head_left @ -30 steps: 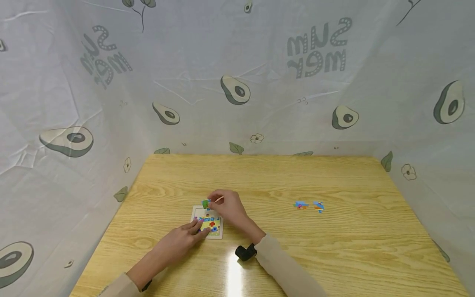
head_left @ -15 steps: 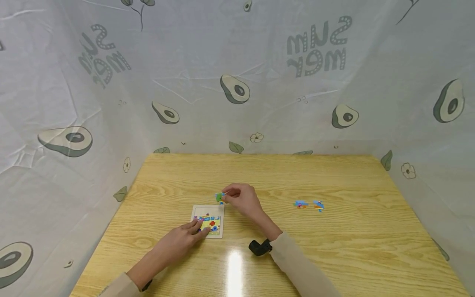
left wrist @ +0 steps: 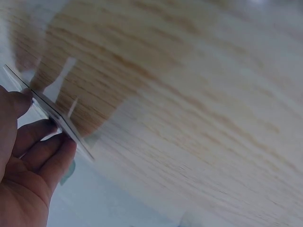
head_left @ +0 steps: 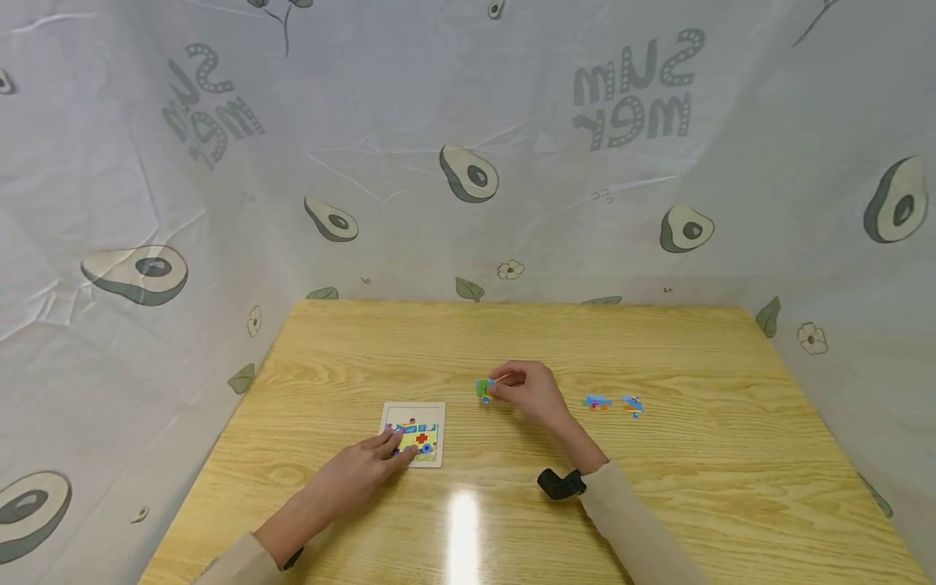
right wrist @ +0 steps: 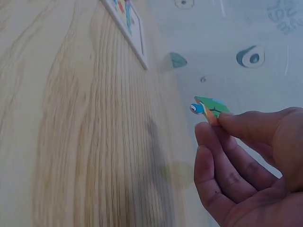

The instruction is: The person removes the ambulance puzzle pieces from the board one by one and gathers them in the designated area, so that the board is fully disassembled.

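Between thumb and fingertips, my right hand (head_left: pixel 535 396) pinches a green and blue puzzle piece (head_left: pixel 483 387), raised above the table right of the puzzle tray. The right wrist view shows this piece edge-on, its blue tab pointing left. My left hand (head_left: pixel 358 475) rests its extended fingers on the puzzle tray (head_left: pixel 442 422), covering the picture's left part. Joined pieces in the tray's lower half show a yellow vehicle with a red cross (head_left: pixel 422 438); its upper part is bare. In the left wrist view, the left fingers (left wrist: pixel 59 158) touch the tray's face.
Two loose blue and orange puzzle pieces, one nearer (head_left: pixel 597 402) and one farther right (head_left: pixel 633 405), lie on the wooden table (head_left: pixel 658 487). A pale curtain (head_left: pixel 395 244) with avocado prints stands along the table's back and sides.
My right hand has carried the green piece rightward, from over the tray's top edge to beyond its right side. My left hand has stayed on the tray.
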Tool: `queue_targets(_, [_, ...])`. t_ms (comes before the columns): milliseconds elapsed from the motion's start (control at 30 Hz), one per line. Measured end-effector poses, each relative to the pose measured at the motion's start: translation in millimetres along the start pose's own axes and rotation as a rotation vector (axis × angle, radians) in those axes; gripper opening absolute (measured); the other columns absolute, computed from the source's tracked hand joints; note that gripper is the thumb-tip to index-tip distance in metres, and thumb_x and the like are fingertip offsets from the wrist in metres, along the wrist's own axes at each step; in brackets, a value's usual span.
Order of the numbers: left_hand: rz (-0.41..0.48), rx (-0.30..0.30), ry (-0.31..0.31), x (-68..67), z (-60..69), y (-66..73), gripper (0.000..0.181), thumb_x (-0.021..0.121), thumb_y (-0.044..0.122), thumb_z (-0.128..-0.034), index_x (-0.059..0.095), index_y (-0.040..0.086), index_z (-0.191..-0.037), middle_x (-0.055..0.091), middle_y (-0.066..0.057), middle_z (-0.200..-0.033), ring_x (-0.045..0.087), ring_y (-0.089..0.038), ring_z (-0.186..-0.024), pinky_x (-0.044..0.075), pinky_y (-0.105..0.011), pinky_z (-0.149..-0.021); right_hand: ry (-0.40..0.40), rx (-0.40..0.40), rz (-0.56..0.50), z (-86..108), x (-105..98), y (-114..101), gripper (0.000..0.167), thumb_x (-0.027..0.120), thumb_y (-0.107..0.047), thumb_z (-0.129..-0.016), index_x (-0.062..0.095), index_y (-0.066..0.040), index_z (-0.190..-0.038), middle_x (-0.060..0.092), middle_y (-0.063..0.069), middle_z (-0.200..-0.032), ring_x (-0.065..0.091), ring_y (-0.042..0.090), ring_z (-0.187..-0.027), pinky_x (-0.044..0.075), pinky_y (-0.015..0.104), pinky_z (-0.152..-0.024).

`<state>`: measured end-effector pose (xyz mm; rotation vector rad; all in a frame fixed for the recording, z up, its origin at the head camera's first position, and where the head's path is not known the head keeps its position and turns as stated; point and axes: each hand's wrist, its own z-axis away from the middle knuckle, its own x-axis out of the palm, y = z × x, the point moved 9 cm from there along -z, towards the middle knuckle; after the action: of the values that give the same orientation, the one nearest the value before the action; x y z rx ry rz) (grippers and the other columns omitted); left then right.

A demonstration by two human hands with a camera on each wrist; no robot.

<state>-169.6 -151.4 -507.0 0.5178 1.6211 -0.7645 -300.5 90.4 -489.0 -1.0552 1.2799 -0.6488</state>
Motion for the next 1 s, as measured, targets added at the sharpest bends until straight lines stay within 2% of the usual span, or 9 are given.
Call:
queue_targets(167, [0.02,-0.01,0.003,0.4,1.5,0.0,0.046,0.068,0.005,-0.099,0.067,0.018,-0.143,0.068,-0.019,-0.142,0.069,-0.034,-0.129,0.066,-0.04,-0.09,-0.013,0.029,0.013,2.2,-18,10,0.018,0.076,-0.013,-0.097,0.079,-0.004,-0.112,0.081,0.016,-0.099,0.078,0.026,-0.09,0.064,0.035,-0.076])
queue_targets(467, [0.031,-0.011,0.029,-1.5,0.4,-0.3,0.044,0.066,0.005,-0.0995,0.068,0.018,-0.141,0.07,-0.021,-0.139,0.07,-0.034,-0.127,0.066,-0.042,-0.091,-0.021,0.083,0.124,1.0,-44,28,0.017,0.076,-0.016,-0.097,0.08,-0.006,-0.11,0.081,0.012,-0.098,0.076,0.021,-0.09,0.058,0.03,-0.073])
queue_targets(633, [0.033,-0.013,0.027,-1.8,0.6,-1.6,0.044,0.067,0.005,-0.0992,0.067,0.017,-0.142,0.069,-0.02,-0.14,0.07,-0.034,-0.127,0.066,-0.041,-0.091,-0.034,0.083,0.154,3.5,-54,34,0.016,0.076,-0.016,-0.096,0.08,-0.007,-0.109,0.081,0.011,-0.096,0.076,0.018,-0.087,0.059,0.03,-0.075])
queue_targets(767, [0.025,-0.009,0.035,-2.0,1.1,-0.7,0.045,0.068,0.005,-0.0987,0.068,0.017,-0.142,0.07,-0.02,-0.139,0.071,-0.034,-0.127,0.065,-0.041,-0.092,-0.033,0.093,0.176,7.9,-65,39,0.017,0.075,-0.015,-0.097,0.079,-0.006,-0.11,0.081,0.012,-0.098,0.076,0.018,-0.085,0.059,0.03,-0.072])
queue_targets(900, [0.027,-0.011,0.029,-2.0,1.5,0.1,0.045,0.067,0.005,-0.0986,0.068,0.018,-0.142,0.07,-0.02,-0.139,0.07,-0.034,-0.127,0.065,-0.041,-0.093,-0.029,0.125,0.179,10.0,-76,45,0.018,0.074,-0.013,-0.097,0.078,-0.003,-0.111,0.081,0.015,-0.097,0.077,0.021,-0.081,0.059,0.031,-0.067])
queue_targets(1000, [0.038,-0.02,0.018,-1.5,1.4,-0.8,0.046,0.067,0.004,-0.099,0.067,0.017,-0.143,0.069,-0.019,-0.141,0.069,-0.034,-0.129,0.065,-0.041,-0.093,-0.024,0.161,0.176,11.7,-83,50,0.017,0.074,-0.011,-0.097,0.078,-0.001,-0.11,0.081,0.016,-0.097,0.078,0.022,-0.081,0.061,0.032,-0.068])
